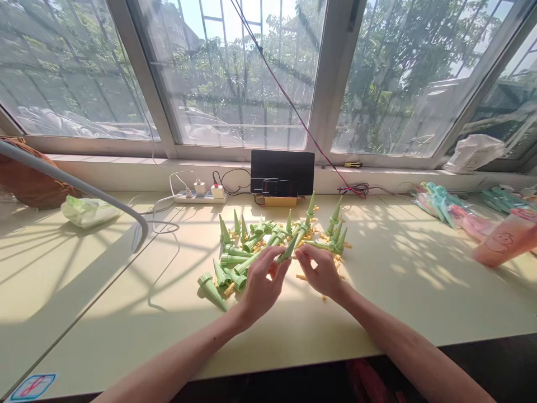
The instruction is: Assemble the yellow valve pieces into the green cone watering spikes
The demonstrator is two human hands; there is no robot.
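My left hand is closed around a green plastic watering spike, its tapered body tilted up between thumb and fingers. Close beside it, my right hand pinches with thumb and fingertips at the spike's side; whatever lies in that pinch is too small to make out. Beyond both hands spreads a pile of similar green spikes, some lying down and some standing point up. Small yellow-orange pegs are scattered among them, and several standing spikes have one stuck through the side.
A dark tablet leans at the back, with a phone before it. The power strip and cables lie left of it. A grey curved tube crosses the left side. Bagged items and a pink cup lie right.
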